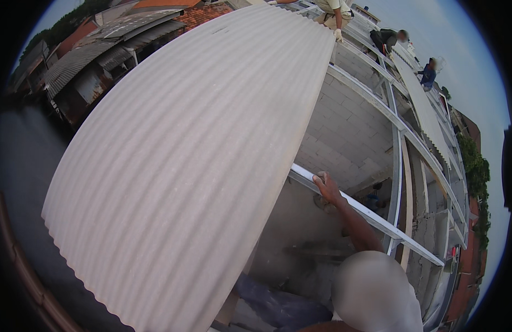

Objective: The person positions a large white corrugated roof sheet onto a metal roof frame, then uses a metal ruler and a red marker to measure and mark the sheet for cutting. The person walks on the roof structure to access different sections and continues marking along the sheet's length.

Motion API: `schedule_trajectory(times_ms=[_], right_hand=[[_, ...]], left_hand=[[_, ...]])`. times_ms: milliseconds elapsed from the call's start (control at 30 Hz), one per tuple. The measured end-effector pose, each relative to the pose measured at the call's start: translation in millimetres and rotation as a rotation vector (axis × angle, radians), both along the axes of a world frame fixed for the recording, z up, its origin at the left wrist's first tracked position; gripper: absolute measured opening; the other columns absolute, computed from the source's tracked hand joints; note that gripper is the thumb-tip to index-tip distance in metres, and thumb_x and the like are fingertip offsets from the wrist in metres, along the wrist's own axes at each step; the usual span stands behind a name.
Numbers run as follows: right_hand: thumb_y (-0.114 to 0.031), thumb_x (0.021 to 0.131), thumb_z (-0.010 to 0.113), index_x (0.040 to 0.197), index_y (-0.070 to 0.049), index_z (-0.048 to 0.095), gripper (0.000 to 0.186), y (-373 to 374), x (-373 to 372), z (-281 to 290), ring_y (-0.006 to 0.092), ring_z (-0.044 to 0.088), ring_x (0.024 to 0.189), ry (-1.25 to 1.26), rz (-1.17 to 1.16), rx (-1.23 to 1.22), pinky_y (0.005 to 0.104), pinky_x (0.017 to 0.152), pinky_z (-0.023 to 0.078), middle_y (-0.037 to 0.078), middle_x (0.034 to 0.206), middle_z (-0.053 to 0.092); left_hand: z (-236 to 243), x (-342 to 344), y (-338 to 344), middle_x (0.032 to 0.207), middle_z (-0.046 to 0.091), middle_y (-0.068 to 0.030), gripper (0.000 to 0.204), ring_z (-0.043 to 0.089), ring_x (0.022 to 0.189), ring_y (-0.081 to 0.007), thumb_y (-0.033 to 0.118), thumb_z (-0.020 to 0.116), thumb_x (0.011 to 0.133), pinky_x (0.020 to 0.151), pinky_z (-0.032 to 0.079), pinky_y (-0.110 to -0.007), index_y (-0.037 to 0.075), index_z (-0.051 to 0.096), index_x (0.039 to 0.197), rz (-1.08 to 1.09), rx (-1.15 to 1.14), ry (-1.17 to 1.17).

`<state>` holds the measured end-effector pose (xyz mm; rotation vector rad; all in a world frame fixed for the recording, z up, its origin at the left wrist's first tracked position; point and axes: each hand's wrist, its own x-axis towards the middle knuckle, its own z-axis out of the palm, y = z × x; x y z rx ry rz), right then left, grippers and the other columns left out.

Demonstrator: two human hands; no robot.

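Neither my left hand nor my right hand shows. A large pale grey corrugated roofing sheet (184, 138) fills the left and middle of the view. Just below me is a co-worker's blurred head (375, 288), and that person's hand (327, 185) grips a metal roof beam (389, 227) beside the sheet's right edge. At the sheet's far end another co-worker crouches, with a gloved hand (338, 34) at its edge.
Open metal framing (400, 166) spans a grey block wall (350, 127) and a drop below. Two more workers (383, 40) (427, 74) are by another sheet (419, 105) at the upper right. Tiled and metal roofs (84, 63) and dark water (26, 144) lie left.
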<state>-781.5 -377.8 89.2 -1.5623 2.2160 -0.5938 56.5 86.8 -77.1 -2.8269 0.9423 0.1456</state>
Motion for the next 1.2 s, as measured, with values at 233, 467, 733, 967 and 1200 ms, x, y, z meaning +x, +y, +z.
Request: schedule_trajectory(times_ms=[233,467,733,967,1200], right_hand=[[-0.07,0.095,0.054,0.138,-0.001,0.052,0.082,56.2,-55.1,-1.8,0.0447,0.054,0.131,0.429,0.018,0.307,0.0599,0.105,0.043,0.026,0.133,0.059],[-0.063,0.096,0.058,0.153,-0.003,0.033,0.086,58.7,-59.4,15.1,0.0431,0.041,0.144,0.432,-0.06,0.605,0.0676,0.111,0.036,0.022,0.154,0.042],[-0.021,0.095,0.064,0.161,-0.01,0.022,0.08,45.7,-51.3,17.4,0.0361,0.034,0.151,0.438,-0.122,0.769,0.0707,0.115,0.03,0.017,0.162,0.034],[-0.014,0.094,0.064,0.153,-0.012,0.034,0.066,39.4,-35.6,17.7,0.0349,0.039,0.147,0.404,-0.144,0.696,0.0736,0.114,0.028,0.015,0.154,0.043],[-0.012,0.095,0.063,0.147,-0.013,0.04,0.057,48.3,-45.5,15.5,0.0359,0.041,0.146,0.405,-0.151,0.69,0.0768,0.113,0.026,0.015,0.151,0.046]], left_hand=[[0.1,-7.1,-7.6,0.124,0.066,-0.029,0.05,0.066,0.104,-0.0344,0.03,0.053,0.1,0.083,0.052,-0.052,-0.009,0.065,0.129,-0.019,-0.086,-0.102],[122.8,-106.7,-98.6,0.134,0.058,-0.0335,0.059,0.059,0.118,-0.0447,0.044,0.049,0.103,0.09,0.047,-0.063,-0.005,0.063,0.132,0.071,0.174,-0.047],[69.2,-132.2,-121.4,0.153,0.034,-0.0416,0.11,0.031,0.143,-0.0595,0.078,0.039,0.095,0.112,0.03,-0.071,-0.017,0.033,0.149,0.123,-0.045,0.189],[127.2,-148.1,-161.8,0.163,-0.004,-0.0435,0.136,-0.004,0.151,-0.0608,0.093,0.033,0.085,0.122,0.004,-0.066,-0.016,-0.005,0.157,0.148,0.153,0.509],[71.2,-119.9,-154.2,0.161,-0.008,-0.0451,0.13,-0.005,0.149,-0.0634,0.099,0.032,0.08,0.119,0.006,-0.071,0.008,-0.008,0.164,0.078,0.294,0.533]])
